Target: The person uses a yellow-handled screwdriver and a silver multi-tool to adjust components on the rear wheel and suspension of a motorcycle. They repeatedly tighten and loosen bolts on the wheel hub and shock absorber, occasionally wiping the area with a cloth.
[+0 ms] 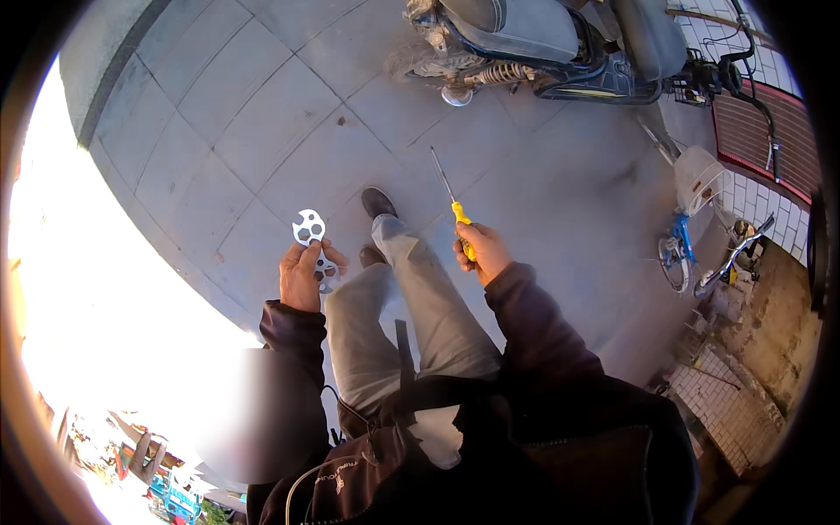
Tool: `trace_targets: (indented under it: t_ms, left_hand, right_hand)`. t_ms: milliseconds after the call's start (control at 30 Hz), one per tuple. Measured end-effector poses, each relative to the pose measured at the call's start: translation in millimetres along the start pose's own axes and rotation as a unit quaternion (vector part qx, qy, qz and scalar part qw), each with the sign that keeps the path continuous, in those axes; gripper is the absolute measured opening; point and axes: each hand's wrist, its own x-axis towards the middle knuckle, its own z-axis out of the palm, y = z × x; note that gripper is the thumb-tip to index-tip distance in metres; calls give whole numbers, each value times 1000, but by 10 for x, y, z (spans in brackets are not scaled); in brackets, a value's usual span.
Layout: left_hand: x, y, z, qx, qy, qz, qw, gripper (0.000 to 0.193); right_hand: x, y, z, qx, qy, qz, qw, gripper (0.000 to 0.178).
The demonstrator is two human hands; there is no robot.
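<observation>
My left hand [302, 276] grips a flat silver multi-hole wrench [309, 227] around its middle. One end with hex-shaped cutouts sticks up past the fingers; the other end shows below, beside the thumb. In my right hand [486, 249] is a screwdriver [460, 213] with a yellow handle, its thin metal shaft slanting up and to the left. The fingers wrap round the lower handle and hide part of it. The two tools are well apart, both held in the air above the paved floor.
A scooter [525, 44] with a dusty rear wheel stands at the top. To the right are a blue child's bicycle [678, 249], a pale basket [698, 179] and a white brick wall [770, 210]. Grey tiles [262, 114] cover the floor; strong sunlight washes out the left side.
</observation>
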Motion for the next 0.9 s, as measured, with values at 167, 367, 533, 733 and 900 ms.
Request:
trace_targets:
  t_ms: [167,367,533,733,900]
  left_hand:
    - [91,3,-412,43,15,-30,999,21]
    - [203,110,-1019,-6,-16,-24,1000,16]
    - [339,430,-1418,9,-17,-32,999,18]
    - [699,828,-1347,19,-49,-36,998,28]
    - [1041,1081,-814,-24,-113,17,993,18]
  right_hand:
    - [24,72,308,-8,9,-6,1000,28]
    - [-39,341,985,40,48,-36,997,25]
    - [-64,579,1549,103,28,-42,993,24]
    - [-110,747,1842,114,4,-28,993,23]
    - [-37,639,1664,173,46,-29,983,24]
